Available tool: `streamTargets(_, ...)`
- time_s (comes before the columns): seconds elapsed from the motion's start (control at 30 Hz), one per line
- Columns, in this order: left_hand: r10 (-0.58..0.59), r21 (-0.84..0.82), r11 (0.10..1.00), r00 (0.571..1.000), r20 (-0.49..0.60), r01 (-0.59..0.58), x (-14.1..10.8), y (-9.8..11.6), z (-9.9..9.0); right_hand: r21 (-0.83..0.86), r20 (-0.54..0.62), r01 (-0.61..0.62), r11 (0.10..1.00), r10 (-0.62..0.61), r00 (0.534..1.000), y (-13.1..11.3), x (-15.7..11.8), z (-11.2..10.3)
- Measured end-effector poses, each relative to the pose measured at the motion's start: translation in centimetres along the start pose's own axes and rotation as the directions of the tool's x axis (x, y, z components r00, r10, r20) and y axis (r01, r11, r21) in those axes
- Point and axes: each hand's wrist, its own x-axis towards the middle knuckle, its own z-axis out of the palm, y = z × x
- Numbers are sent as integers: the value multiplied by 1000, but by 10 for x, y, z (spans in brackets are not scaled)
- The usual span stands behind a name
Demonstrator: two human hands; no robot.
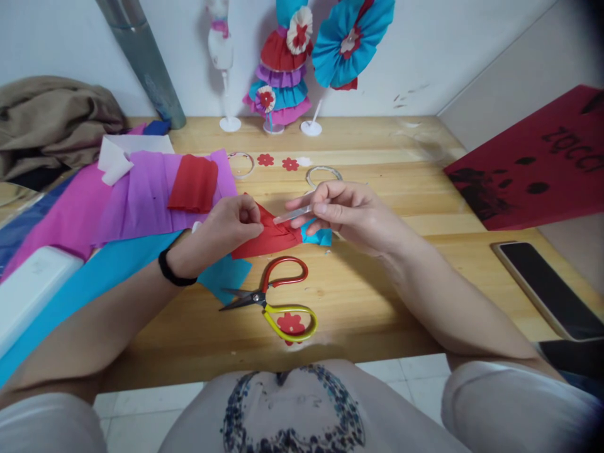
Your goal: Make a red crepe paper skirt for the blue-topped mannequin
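Observation:
Between the thumb and fingers of my right hand (353,211) is a short translucent strip (290,215) that looks like tape, its free end pointing left. My left hand (229,223) is closed in a pinch just left of the strip's end; whatever it may hold is too small to make out. Beneath the hands lies gathered red crepe paper (264,242) with a small blue piece (321,236) at its right end. Scissors (257,298) with one red and one yellow handle rest nearer to me, blades spread, over a red paper flower (290,323).
Purple crepe paper (146,189) with a folded red piece (194,184) covers the left side. Tape rings (323,168) and paper flowers (289,164) lie behind my hands. Decorated stands (283,82) and a bottle (146,63) line the wall. A phone (550,286) is at right.

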Motion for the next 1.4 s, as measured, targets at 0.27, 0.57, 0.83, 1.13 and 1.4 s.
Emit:
streamTargets(0.27, -64, -141, 988, 998, -9, 62, 0, 3, 4, 6, -9, 14, 1000, -14, 1000, 2, -2, 4)
streamTargets(0.57, -56, -214, 975, 998, -14, 52, -2, 7, 2, -7, -6, 34, 999, -34, 999, 10, -2, 11)
streamTargets(0.83, -140, -291, 945, 988, 62, 152, -2, 5, -2, 18, -63, 52, 998, -51, 997, 11, 0, 7)
streamTargets(1.13, -184, -291, 937, 981, 57, 192, 1, 4, -1, 34, -75, 77, 996, -75, 994, 13, -1, 10)
streamTargets(1.4, -145, -355, 921, 987, 64, 158, 1, 5, -1, 34, -54, 64, 997, -63, 997, 18, 1, 13)
